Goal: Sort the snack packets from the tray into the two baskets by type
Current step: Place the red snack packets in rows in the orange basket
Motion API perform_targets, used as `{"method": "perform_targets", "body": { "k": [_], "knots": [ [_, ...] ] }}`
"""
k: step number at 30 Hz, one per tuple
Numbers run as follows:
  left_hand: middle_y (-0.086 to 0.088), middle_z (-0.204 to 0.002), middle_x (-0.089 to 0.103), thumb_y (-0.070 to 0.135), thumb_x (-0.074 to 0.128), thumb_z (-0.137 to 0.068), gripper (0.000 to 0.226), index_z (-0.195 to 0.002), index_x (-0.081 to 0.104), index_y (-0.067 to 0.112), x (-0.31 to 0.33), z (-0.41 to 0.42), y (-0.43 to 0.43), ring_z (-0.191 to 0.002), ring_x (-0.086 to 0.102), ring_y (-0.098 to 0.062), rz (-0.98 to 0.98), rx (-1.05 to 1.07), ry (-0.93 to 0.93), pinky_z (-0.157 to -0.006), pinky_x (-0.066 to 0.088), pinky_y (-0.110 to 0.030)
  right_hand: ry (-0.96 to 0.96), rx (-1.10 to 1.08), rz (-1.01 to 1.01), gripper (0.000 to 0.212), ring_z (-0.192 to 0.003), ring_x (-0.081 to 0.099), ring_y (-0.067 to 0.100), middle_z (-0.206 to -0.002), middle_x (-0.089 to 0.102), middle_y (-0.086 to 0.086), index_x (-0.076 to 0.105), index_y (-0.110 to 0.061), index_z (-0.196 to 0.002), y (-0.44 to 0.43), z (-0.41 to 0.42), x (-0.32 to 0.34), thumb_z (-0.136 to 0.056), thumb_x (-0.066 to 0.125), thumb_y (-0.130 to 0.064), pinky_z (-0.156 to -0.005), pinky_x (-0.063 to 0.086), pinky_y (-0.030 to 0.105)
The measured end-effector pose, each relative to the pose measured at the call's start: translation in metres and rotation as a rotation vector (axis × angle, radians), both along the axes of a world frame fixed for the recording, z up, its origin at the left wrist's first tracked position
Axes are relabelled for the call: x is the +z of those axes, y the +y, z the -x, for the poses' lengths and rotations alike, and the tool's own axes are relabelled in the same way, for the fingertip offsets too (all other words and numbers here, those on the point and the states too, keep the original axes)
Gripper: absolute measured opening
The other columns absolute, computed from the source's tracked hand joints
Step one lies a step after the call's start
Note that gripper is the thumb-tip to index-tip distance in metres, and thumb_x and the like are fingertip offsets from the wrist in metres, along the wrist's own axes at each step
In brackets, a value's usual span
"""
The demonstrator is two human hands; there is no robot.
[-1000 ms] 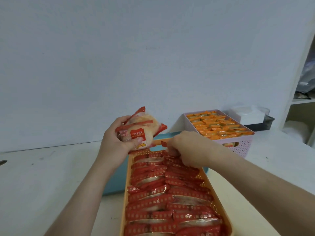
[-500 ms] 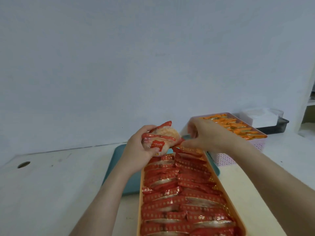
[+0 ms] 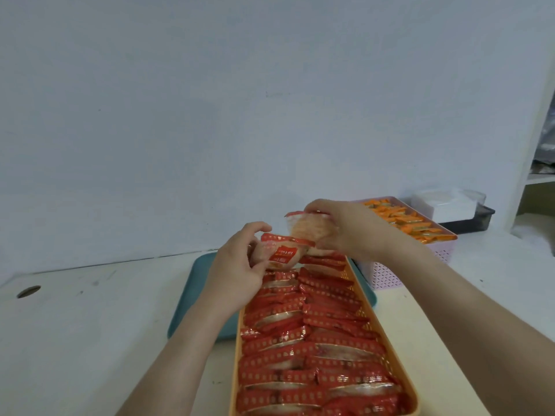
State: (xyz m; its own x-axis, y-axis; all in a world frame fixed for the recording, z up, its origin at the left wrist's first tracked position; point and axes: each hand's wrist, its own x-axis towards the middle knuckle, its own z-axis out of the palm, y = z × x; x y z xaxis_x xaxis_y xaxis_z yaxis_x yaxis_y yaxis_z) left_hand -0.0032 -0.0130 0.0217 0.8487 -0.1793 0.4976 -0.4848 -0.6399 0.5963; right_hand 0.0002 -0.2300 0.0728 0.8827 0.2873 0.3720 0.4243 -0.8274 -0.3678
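**Two packets up over the orange basket**

We've got a packet in each hand, both raised just above the far end of the orange basket (image 3: 406,370). Our left hand (image 3: 237,274), at about seven o'clock from the middle of the view, grips a red packet (image 3: 283,254). Its fingers (image 3: 256,228) curl round the packet's left end, and the label faces us. Just at that packet's one o'clock, our right hand (image 3: 345,232) pinches a second packet (image 3: 304,231) from above, fingers curled over its top edge. The two packets touch or nearly touch; we cannot tell which.

Below them the orange basket runs down toward five o'clock, packed with two rows of red packets (image 3: 315,355) standing on edge. Its far end lies over the teal tray (image 3: 192,295), which shows at the basket's nine o'clock, with a sliver at three. At the orange basket's two o'clock sits the pink basket (image 3: 387,276), filled with orange packets (image 3: 405,223). Everything rests on the pale counter (image 3: 75,331), against a plain wall (image 3: 210,115).
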Motion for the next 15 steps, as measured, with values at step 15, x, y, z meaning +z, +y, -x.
{"method": "perform_targets", "body": {
  "k": [15],
  "knots": [
    [0.007,-0.075,0.049,0.029,0.05,-0.09,0.015,-0.088,0.064,0.025,0.02,0.007,-0.013,-0.079,0.042,-0.013,-0.842,0.273,-0.108,-0.07,0.037,-0.031,0.08,-0.081,0.254,0.025,-0.083,0.057,0.019,-0.09,0.065,-0.004,0.064,-0.022,-0.103,0.012,-0.001,-0.007,-0.08,0.055,-0.022,-0.064,0.047,0.031]
  ]
}}
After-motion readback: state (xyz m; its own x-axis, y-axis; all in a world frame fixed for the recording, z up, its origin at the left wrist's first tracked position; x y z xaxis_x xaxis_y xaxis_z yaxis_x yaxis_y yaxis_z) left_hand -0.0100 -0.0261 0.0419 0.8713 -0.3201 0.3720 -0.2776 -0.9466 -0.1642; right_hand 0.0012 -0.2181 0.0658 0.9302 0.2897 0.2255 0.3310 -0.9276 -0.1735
